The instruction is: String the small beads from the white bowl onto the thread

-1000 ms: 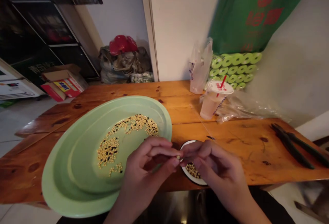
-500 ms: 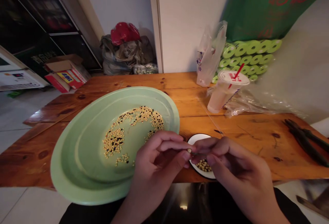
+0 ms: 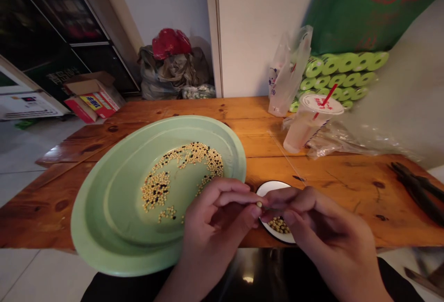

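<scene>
My left hand (image 3: pixel 215 221) pinches a small yellow bean (image 3: pixel 259 204) between thumb and forefinger, above the rim of a white bowl with a dark edge (image 3: pixel 274 187). My right hand (image 3: pixel 321 230) is closed to a pinch, its fingertips right beside the bean. Anything thin in those fingers is too small to tell. Yellow and black beans (image 3: pixel 157 191) lie in a broken ring on a pale green plate (image 3: pixel 118 209) to the left. More yellow beans (image 3: pixel 278 224) sit in the white bowl, partly hidden under my right hand.
A thin thread (image 3: pixel 288 162) crosses the wooden table (image 3: pixel 347 209). Behind stand a lidded cup with a red straw (image 3: pixel 303 124), a plastic bag and green rolls. Long dark tools (image 3: pixel 418 193) lie at the right. Bags and a cardboard box sit on the floor.
The view has shifted slightly, so the table and plate sit a little further right. My hands keep the same pinch around the bean.
</scene>
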Demonstrator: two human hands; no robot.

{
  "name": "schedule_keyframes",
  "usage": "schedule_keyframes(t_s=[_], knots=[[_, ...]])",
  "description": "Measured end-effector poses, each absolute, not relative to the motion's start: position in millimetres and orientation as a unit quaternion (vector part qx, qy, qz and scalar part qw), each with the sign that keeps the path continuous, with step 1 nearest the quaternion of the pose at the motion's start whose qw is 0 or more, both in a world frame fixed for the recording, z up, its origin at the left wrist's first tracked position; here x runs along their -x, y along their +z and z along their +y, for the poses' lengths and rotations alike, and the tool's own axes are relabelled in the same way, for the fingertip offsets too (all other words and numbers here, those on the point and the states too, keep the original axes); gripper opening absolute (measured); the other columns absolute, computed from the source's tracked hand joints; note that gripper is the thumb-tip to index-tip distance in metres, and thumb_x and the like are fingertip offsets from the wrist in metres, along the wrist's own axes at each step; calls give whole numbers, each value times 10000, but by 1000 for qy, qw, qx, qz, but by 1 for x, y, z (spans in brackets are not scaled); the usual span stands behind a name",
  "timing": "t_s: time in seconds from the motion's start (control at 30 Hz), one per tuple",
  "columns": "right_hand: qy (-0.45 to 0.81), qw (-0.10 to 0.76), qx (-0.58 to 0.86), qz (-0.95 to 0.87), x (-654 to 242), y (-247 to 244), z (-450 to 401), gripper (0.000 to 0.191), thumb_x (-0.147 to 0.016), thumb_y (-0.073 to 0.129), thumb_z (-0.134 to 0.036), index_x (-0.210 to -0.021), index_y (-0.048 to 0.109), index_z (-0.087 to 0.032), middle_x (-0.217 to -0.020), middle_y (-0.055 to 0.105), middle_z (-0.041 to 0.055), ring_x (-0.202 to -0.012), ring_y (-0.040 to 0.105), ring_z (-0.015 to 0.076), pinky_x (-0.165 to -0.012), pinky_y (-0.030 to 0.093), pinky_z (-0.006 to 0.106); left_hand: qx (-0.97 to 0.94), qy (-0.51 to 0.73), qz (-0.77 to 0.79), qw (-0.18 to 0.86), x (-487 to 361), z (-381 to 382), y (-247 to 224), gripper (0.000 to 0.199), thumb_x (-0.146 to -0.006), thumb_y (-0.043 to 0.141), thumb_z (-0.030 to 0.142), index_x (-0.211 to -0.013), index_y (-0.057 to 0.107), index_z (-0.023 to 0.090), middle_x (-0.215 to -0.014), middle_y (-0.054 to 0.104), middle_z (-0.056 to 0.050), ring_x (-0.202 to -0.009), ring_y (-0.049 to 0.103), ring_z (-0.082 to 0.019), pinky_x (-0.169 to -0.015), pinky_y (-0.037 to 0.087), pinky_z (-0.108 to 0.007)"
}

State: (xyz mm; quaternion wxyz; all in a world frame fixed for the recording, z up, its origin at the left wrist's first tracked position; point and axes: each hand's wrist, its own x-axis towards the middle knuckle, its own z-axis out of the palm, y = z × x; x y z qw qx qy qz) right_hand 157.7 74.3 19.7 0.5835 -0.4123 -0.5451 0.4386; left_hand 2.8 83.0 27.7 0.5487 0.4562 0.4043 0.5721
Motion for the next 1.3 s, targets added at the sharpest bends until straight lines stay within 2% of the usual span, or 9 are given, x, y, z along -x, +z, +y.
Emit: schedule_keyframes(t_s=[0.23,0.37,0.57,0.77,0.97,1.2,1.3], knots=[[460,583,405,-533,-156,22,75,167,-890,673,-329,-743,665,-251,-844,737,47,-723,726,179,-678,631,271,-452,584,386,553,-3,84,26,167,-768,770,165,-872,660,236,-805,789,-20,-663,730,-143,-593,588,-188],[471,579,401,-532,-159,22,74,162,-900,660,-312,-753,666,-244,-871,741,53,-722,728,179,-693,632,283,-434,582,388,567,-2,86,26,182,-760,785,197,-870,643,221,-787,790,-26,-582,703,-136,-569,589,-212],[453,577,419,-536,-158,21,74,150,-896,662,-304,-763,672,-234,-875,726,82,-759,714,202,-655,634,300,-438,581,395,560,-3,84,24,183,-747,792,192,-862,652,217,-782,785,-29,-617,720,-157,-582,603,-227],[447,584,399,-547,-158,20,73,168,-909,648,-301,-752,666,-245,-869,721,62,-806,714,191,-681,624,273,-430,588,367,578,-3,86,23,197,-750,796,180,-878,652,224,-759,781,-7,-607,714,-131,-566,591,-184],[445,587,396,-548,-159,18,74,144,-911,641,-254,-769,661,-244,-891,723,60,-763,717,187,-678,628,289,-436,587,381,566,-3,86,23,193,-750,792,193,-873,645,217,-769,784,-21,-597,711,-139,-572,595,-207],[432,590,395,-557,-158,21,75,127,-910,636,-260,-785,658,-251,-856,720,51,-746,706,179,-683,620,286,-428,584,429,541,-8,83,29,203,-736,787,192,-868,637,223,-776,785,-23,-682,741,-183,-608,608,-245],[409,583,402,-576,-158,23,77,117,-895,645,-222,-784,671,-251,-820,706,36,-755,700,166,-673,601,244,-468,581,408,526,-7,83,28,192,-761,761,150,-884,638,231,-813,789,-20,-768,754,-189,-691,617,-251]])
